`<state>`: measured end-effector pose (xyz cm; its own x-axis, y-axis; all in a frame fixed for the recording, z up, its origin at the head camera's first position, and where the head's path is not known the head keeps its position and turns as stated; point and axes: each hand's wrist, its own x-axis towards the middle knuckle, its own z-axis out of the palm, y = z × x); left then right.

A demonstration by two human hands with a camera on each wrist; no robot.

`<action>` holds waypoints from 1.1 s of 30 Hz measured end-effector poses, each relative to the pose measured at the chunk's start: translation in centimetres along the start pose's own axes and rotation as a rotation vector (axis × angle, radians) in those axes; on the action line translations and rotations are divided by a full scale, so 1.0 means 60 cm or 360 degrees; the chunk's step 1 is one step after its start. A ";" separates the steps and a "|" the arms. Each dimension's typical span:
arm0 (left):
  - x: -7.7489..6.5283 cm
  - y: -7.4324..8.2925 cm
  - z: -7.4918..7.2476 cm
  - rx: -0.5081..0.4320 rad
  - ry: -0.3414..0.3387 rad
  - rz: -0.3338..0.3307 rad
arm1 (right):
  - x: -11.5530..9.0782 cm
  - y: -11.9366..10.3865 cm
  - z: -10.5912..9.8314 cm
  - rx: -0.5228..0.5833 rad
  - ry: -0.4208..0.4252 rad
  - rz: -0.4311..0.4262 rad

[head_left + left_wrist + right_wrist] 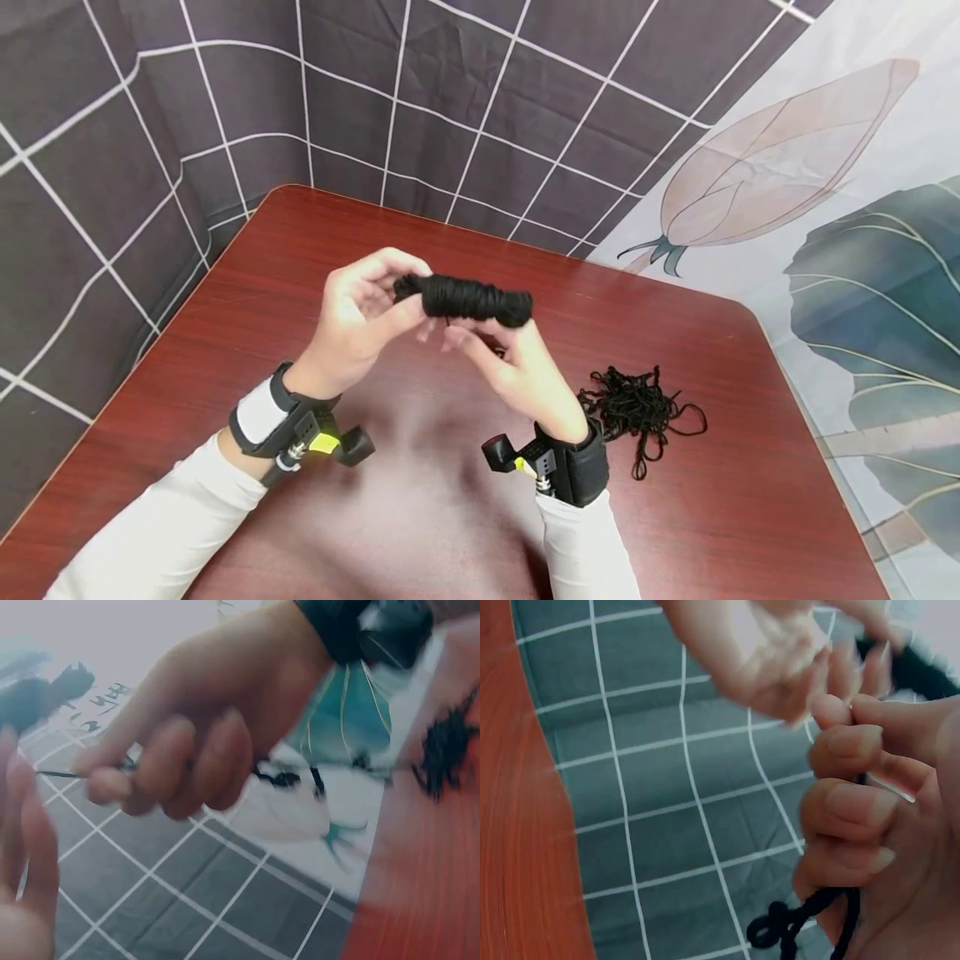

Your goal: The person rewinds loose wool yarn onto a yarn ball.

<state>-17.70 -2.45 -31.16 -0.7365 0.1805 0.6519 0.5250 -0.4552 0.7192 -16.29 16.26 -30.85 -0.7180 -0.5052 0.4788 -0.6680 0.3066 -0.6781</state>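
Left hand [351, 329] pinches bundle [476, 301], right hand [521, 371] grips cord [853, 909]; winding likely lies neatest under steady tension, slack feeding freely from tangle [636, 403] at 4 o'clock

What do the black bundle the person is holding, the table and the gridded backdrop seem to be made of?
Black bundle: wound cord, matte, with strands showing; fibre type unclear.
Table: reddish wood or wood-look laminate, fairly glossy, judging by streaky grain and a pale sheen.
Gridded backdrop: probably printed fabric, dull; creases and wavy lines suggest cloth, not tiles.
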 end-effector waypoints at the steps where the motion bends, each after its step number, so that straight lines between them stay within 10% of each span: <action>1: 0.001 -0.001 0.000 0.0077 0.0075 0.0012 | 0.001 -0.005 0.003 0.0001 -0.0036 -0.0003; 7: 0.006 -0.018 -0.009 0.0809 0.0250 0.0054 | -0.005 -0.039 -0.003 -0.0071 -0.0069 -0.0068; 13: 0.007 -0.031 -0.018 0.1068 0.0041 -0.0002 | -0.016 -0.057 -0.031 -0.0055 0.0196 -0.0101; 18: 0.004 -0.032 -0.019 0.0925 -0.0333 -0.0196 | -0.019 -0.054 -0.043 0.0003 0.0461 -0.0112; 24: -0.001 -0.020 -0.015 0.0331 -0.0884 -0.0416 | -0.015 -0.029 -0.048 -0.0115 0.0564 -0.0121; 27: -0.003 -0.013 -0.013 0.0072 -0.0878 -0.0446 | -0.009 -0.012 -0.043 -0.0170 0.0503 -0.0091; 33: -0.004 -0.005 -0.006 -0.0264 -0.0503 -0.0325 | -0.001 0.005 -0.020 -0.0166 0.0219 -0.0045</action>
<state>-17.86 -2.69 -31.60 -0.6373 0.5290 0.5604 0.2868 -0.5121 0.8096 -16.69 17.35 -30.45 -0.7140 -0.4020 0.5732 -0.6996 0.3796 -0.6053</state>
